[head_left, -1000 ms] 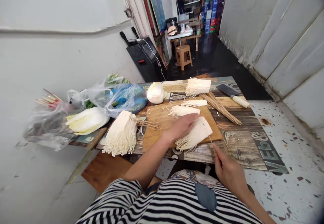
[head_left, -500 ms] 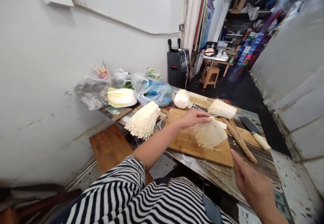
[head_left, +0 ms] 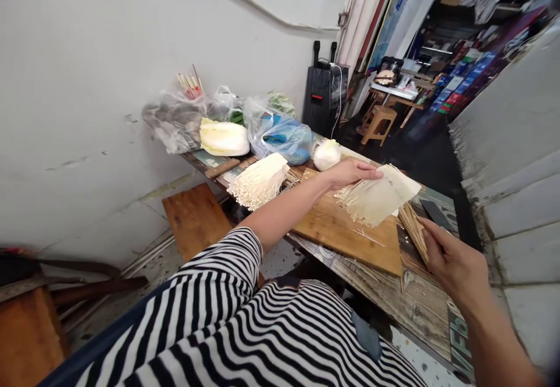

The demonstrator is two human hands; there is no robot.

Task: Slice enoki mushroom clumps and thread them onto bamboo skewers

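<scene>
Head view: left hand pinching enoki; right hand by skewers, grip unclear; tabletop reads "VEb".

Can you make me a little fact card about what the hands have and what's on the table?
Left grip: pinching a flat enoki piece by its edge
Right grip: at the skewers; can't tell if it holds one
Cutting board: loose enoki strands on it
Table, left of the board: enoki bunch, napa cabbage
Behind the table: black speaker
</scene>
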